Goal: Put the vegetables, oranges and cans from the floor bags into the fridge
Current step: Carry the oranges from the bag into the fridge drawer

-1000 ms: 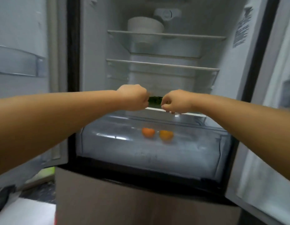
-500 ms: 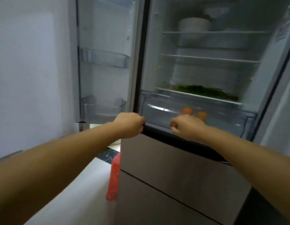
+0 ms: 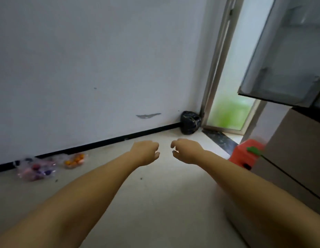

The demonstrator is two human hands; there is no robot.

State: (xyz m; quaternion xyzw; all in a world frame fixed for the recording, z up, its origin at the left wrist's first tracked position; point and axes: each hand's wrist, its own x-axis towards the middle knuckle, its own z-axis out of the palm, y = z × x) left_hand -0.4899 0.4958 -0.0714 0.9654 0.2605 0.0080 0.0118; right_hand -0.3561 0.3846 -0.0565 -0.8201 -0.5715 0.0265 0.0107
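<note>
Counting two empty hands [image 3: 145, 153], two floor bags [image 3: 36, 170].

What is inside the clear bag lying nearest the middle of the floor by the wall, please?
The clear bag shows small orange fruits through the plastic. How many there are, and anything beneath them, is hidden by blur and crumpled film.

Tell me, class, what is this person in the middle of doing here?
A person is unloading groceries. Both the left hand and the right hand are held out, loosely curled and holding nothing. Two clear bags lie by the wall: the bag of oranges and a bag of mixed items. The fridge door stands open at the right.
</note>
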